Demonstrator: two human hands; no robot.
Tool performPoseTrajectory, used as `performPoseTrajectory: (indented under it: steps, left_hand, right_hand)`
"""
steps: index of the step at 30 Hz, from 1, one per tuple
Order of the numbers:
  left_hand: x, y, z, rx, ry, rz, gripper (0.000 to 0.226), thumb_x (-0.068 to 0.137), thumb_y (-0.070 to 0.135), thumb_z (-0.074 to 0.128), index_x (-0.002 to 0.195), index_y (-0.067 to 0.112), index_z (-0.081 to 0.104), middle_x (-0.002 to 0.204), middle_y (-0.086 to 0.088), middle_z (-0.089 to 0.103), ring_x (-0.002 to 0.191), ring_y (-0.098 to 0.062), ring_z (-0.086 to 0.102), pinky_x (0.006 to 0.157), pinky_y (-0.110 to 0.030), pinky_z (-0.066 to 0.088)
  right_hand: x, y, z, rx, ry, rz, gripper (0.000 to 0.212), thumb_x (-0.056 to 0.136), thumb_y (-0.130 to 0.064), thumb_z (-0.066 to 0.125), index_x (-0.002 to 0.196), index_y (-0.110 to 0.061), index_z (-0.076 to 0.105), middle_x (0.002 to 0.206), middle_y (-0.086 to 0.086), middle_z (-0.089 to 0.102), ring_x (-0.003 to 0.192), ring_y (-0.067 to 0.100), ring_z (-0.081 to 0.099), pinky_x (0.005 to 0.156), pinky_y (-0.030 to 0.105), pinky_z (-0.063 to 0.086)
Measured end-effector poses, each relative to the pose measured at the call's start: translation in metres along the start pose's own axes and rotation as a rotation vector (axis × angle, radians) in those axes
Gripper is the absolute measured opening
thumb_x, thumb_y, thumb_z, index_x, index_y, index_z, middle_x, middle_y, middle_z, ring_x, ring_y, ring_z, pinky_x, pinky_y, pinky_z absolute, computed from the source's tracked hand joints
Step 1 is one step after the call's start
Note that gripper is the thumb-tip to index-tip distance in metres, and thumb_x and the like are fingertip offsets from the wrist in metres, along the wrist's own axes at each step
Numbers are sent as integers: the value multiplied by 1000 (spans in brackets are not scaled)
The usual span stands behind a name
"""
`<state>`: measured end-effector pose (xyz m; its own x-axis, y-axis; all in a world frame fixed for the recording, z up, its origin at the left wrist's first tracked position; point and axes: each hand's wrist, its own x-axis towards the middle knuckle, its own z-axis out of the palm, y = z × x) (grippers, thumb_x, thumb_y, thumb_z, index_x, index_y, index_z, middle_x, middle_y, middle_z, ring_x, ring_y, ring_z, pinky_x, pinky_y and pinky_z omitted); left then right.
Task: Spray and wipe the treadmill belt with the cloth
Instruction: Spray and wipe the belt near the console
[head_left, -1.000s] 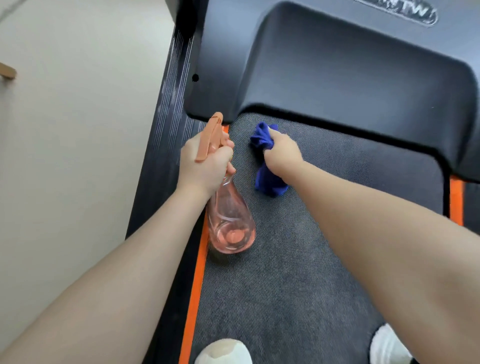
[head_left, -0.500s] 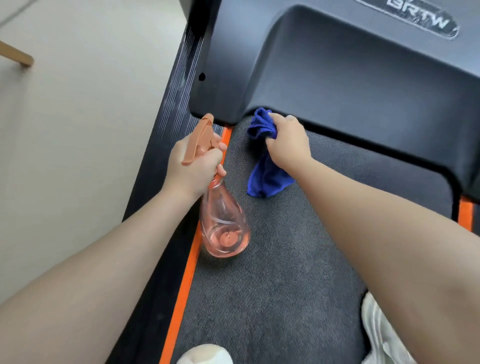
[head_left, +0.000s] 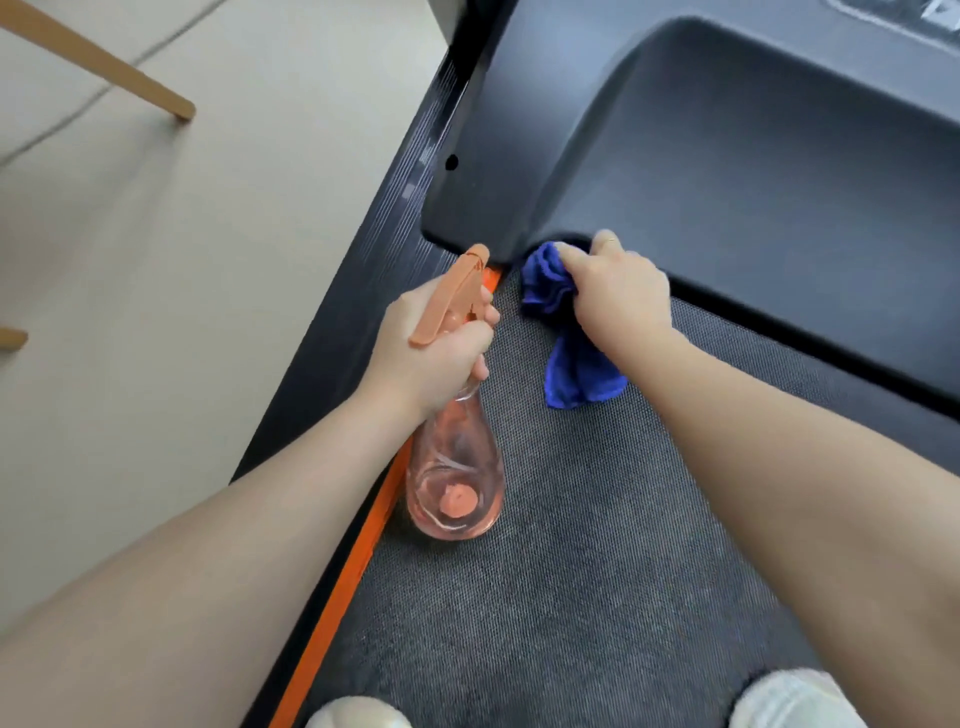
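Note:
The dark grey treadmill belt (head_left: 597, 571) runs under me. My right hand (head_left: 621, 301) grips a bunched blue cloth (head_left: 576, 369) and presses it on the belt at its far left corner, right against the black motor cover (head_left: 727, 171). My left hand (head_left: 431, 348) holds a clear pink spray bottle (head_left: 454, 488) by its orange trigger head, which points forward; the bottle's body hangs over the belt's left edge.
An orange strip (head_left: 353, 561) and a black side rail (head_left: 332, 353) border the belt on the left. Beige floor (head_left: 156, 312) lies beyond, with a wooden furniture leg (head_left: 104, 65) at top left. Two white shoe tips (head_left: 795, 701) stand at the bottom.
My right hand has pushed the blue cloth forward along the belt up to the motor cover's edge. The left hand keeps the bottle beside it.

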<state>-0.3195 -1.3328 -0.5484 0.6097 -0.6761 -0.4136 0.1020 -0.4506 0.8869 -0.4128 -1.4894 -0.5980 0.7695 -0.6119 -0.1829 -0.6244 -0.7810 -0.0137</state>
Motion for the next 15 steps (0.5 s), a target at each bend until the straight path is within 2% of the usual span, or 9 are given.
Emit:
performPoseTrajectory:
  steps: [1, 3, 6, 8, 9, 11, 13, 15]
  left_hand:
    - [0, 0, -2, -1, 28, -7, 20, 64, 12, 50, 79, 17, 61, 82, -7, 69, 44, -15, 57, 54, -21, 45]
    - [-1, -1, -4, 2, 95, -25, 18, 63, 14, 50, 76, 19, 61, 82, -14, 69, 45, -17, 57, 56, -24, 45]
    - [-3, -1, -5, -33, 151, -37, 20, 61, 12, 48, 77, 16, 60, 79, -7, 67, 44, -16, 55, 53, -23, 46]
    - [-5, -2, -4, -23, 157, -32, 21, 61, 11, 48, 78, 15, 60, 80, -4, 67, 44, -16, 56, 53, -22, 46]
    - [-6, -2, -4, -23, 164, -32, 21, 62, 11, 48, 78, 16, 60, 80, -3, 68, 44, -16, 56, 53, -23, 46]
    - [-7, -3, -4, -18, 177, -37, 21, 62, 11, 49, 78, 18, 61, 82, -2, 69, 45, -15, 57, 55, -24, 47]
    - [-8, -3, -3, 4, 186, -42, 21, 63, 12, 50, 78, 20, 62, 83, -6, 70, 47, -14, 59, 59, -25, 47]
    - [-9, -4, -2, 16, 206, -43, 21, 62, 12, 49, 77, 21, 62, 84, -11, 70, 47, -15, 59, 63, -28, 46]
  right_hand:
    - [3, 0, 0, 22, -1, 43, 30, 93, -12, 41, 120, -16, 50, 110, 16, 46, 87, 34, 55, 59, 36, 31]
    - [-2, -13, 5, 85, -83, -25, 39, 93, -15, 43, 131, -20, 45, 115, 15, 47, 91, 36, 57, 64, 37, 35]
    - [-20, -33, 9, 71, -224, -319, 47, 93, -22, 44, 139, -26, 35, 119, 10, 46, 96, 37, 57, 65, 38, 39]
    - [-18, -23, 7, -35, -223, -486, 47, 95, -20, 41, 141, -25, 32, 117, 12, 44, 96, 35, 57, 62, 37, 36]
    - [-10, -13, 4, -90, -189, -490, 45, 96, -18, 39, 141, -24, 33, 116, 13, 44, 94, 34, 56, 60, 37, 35]
    - [4, 4, -2, -133, -129, -332, 45, 96, -14, 37, 140, -23, 35, 115, 15, 43, 91, 34, 56, 60, 36, 34]
    - [11, 10, 0, -88, -105, -145, 49, 95, -12, 38, 142, -25, 34, 117, 16, 43, 90, 37, 56, 62, 37, 33]
    - [4, 1, 6, 3, -129, -127, 49, 93, -13, 40, 140, -24, 34, 116, 16, 45, 91, 39, 57, 63, 38, 35]
